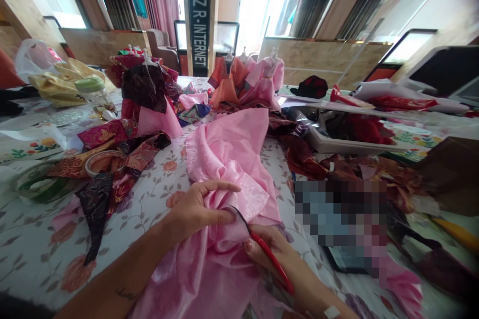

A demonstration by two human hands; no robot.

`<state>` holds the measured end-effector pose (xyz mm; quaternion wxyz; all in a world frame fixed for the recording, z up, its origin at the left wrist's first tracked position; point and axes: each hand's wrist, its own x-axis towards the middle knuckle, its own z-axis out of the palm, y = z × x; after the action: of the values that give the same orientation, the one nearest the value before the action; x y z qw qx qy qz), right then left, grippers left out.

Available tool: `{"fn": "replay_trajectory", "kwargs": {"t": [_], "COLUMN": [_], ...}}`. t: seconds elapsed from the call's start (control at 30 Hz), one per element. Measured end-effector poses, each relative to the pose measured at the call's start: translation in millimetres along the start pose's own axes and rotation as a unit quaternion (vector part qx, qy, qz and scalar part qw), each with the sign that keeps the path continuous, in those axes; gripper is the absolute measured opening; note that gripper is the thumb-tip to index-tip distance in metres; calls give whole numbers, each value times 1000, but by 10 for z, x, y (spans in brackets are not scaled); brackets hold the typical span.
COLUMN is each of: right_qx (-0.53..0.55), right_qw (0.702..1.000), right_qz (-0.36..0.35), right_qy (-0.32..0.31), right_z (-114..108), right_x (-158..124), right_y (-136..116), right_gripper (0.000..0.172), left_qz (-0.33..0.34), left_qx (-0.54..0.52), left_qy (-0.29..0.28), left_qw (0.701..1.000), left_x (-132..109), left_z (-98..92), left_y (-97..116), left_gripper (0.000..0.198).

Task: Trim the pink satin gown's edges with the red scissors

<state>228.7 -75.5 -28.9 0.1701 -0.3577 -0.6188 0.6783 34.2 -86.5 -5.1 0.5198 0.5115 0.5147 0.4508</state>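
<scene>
Shiny pink satin fabric lies bunched and folded over the table in front of me, running down toward my lap. My left hand grips a gathered part of it, thumb and fingers pinching the cloth. In my right hand is a pair of scissors with red handles. Their dark blade points up and left and meets the fabric close to my left thumb. Folds of cloth hide the other blade, so how far the scissors are open is unclear.
Dressed doll-like stands and more in orange and pink stand at the back. Tape rolls and brocade scraps lie left. On the right are a white tray, brown scraps and a blurred-out patch. Flowered cloth covers the table.
</scene>
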Motion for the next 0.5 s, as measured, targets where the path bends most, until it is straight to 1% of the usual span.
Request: {"fn": "replay_trajectory", "kwargs": {"t": [0.13,0.27,0.5], "right_qx": [-6,-8,-19], "right_qw": [1000,1000,998], "right_qz": [-17,-8,-14], "right_qy": [2,7,58], "right_z": [7,10,10], "right_x": [-1,-6,-11], "right_y": [-36,-41,15], "right_gripper": [58,58,58], "left_qz": [-7,-13,-12], "left_qx": [7,-1,-10], "left_qy": [-13,-14,-10], "left_qw": [1000,1000,1000], "left_x": [0,2,7], "left_z": [-10,-2,-1], "left_y": [5,-4,-5], "left_gripper": [42,42,44]}}
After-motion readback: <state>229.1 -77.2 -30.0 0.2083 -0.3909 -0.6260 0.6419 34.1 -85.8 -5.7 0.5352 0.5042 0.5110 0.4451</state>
